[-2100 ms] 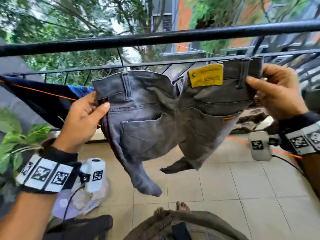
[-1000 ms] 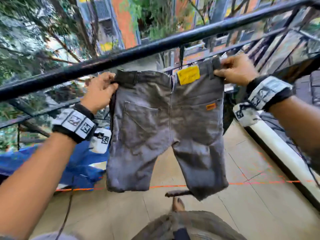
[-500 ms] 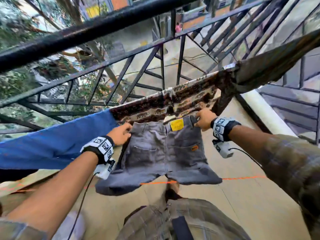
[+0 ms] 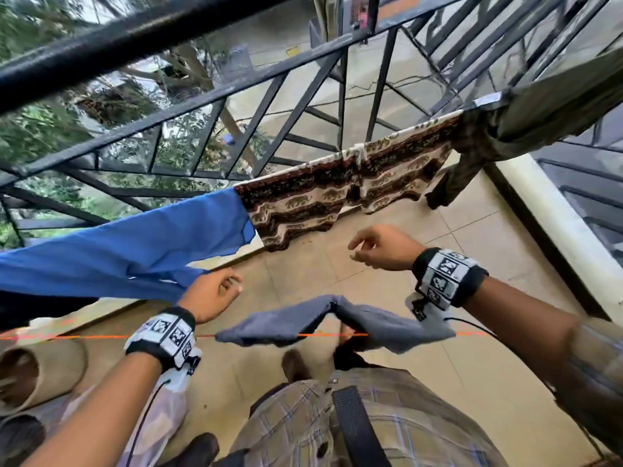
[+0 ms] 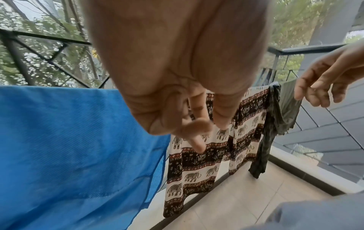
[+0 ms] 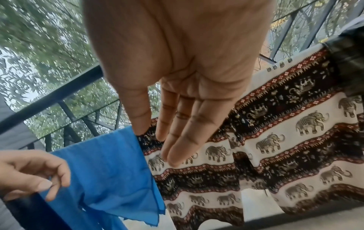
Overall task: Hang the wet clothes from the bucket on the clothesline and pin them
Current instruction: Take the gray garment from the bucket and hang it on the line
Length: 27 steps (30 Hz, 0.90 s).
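The grey shorts [image 4: 337, 318] lie folded over the thin orange clothesline [image 4: 101, 336], just in front of my body, and neither hand touches them. My left hand [image 4: 232, 284] hovers above and left of the shorts, fingers loosely curled and holding nothing. Up and to the right of them is my right hand [image 4: 359, 249], relaxed and empty. The left wrist view shows the left hand's fingers [image 5: 197, 140] hanging loose and a corner of the grey shorts [image 5: 315, 214]. In the right wrist view the right hand's fingers [image 6: 177, 147] are straight. No pin or bucket is visible.
A blue cloth [image 4: 135, 251], an elephant-print cloth [image 4: 337, 193] and a dark green garment [image 4: 472, 156] hang along the black metal railing [image 4: 202, 96] ahead. A rolled brown tube [image 4: 40, 369] lies on the tiled floor at left. A white ledge [image 4: 556, 224] runs along the right.
Both hands held the grey shorts by the waistband before. The shorts now rest draped over the orange line, and both hands have let go and lifted away.
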### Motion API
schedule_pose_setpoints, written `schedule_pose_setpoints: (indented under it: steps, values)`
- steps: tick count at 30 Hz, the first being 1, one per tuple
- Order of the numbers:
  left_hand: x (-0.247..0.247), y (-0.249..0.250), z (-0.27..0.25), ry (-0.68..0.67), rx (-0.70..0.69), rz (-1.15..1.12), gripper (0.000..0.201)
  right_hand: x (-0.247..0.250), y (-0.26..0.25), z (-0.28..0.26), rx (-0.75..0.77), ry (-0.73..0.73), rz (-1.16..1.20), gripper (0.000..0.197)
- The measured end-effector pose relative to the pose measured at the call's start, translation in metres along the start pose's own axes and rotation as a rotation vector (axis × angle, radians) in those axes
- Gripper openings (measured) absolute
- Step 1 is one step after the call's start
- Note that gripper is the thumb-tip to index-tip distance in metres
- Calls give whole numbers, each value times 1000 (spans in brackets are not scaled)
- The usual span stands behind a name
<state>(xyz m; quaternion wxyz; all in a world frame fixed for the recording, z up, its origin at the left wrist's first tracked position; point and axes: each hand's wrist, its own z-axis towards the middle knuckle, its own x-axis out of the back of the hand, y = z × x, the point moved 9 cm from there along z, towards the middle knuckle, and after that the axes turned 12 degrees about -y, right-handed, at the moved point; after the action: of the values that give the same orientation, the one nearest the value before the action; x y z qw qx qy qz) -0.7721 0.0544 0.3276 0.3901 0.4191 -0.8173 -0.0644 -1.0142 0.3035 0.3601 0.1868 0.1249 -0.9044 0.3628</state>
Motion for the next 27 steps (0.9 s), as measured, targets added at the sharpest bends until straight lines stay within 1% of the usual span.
schedule_pose_setpoints:
  steps: [2,5,6,7,10,11,13,15,17,18,19,20,22,24,25,27]
  values:
    - [2,-12,-26,118,-29,-59,8,-9,-8,-9,12,18,12,14]
    - [-7,-27,-59,219,-109,-131,7,-34,-15,-21,10,58,21,13]
    - [-14,-31,-66,227,-145,-152,4,-46,-19,-23,10,49,11,12]
    - [-20,-32,-72,226,-182,-163,6,-59,-23,-26,11,31,-7,12]
    - [-42,-44,-86,210,-230,-156,16,-103,-37,-32,-23,-5,-82,13]
    - [-47,-47,-88,201,-224,-157,16,-114,-39,-34,-43,5,-107,13]
    - [-60,-63,-89,180,-167,-172,11,-136,-41,-35,-98,42,-151,17]
    - [-74,-87,-82,143,-93,-267,8,-158,-43,-36,-144,68,-154,21]
    - [-83,-94,-75,117,-62,-446,23,-178,-43,-36,-200,71,-140,25]
    - [-88,-93,-71,103,-46,-536,27,-187,-42,-36,-231,74,-119,24]
    - [-93,-90,-67,86,-34,-615,26,-195,-38,-34,-256,84,-80,27]
    - [-96,-85,-63,64,-26,-672,22,-201,-34,-32,-282,102,-33,33]
    - [-95,-76,-57,81,-34,-712,13,-213,-27,-26,-280,146,152,47]
    - [-90,-81,-50,161,-25,-736,13,-223,-27,-16,-197,207,470,47]
    - [-86,-89,-48,220,-7,-766,17,-226,-28,-12,-162,232,617,45]
    - [-78,-100,-47,301,28,-779,26,-229,-31,-8,-139,267,850,42]
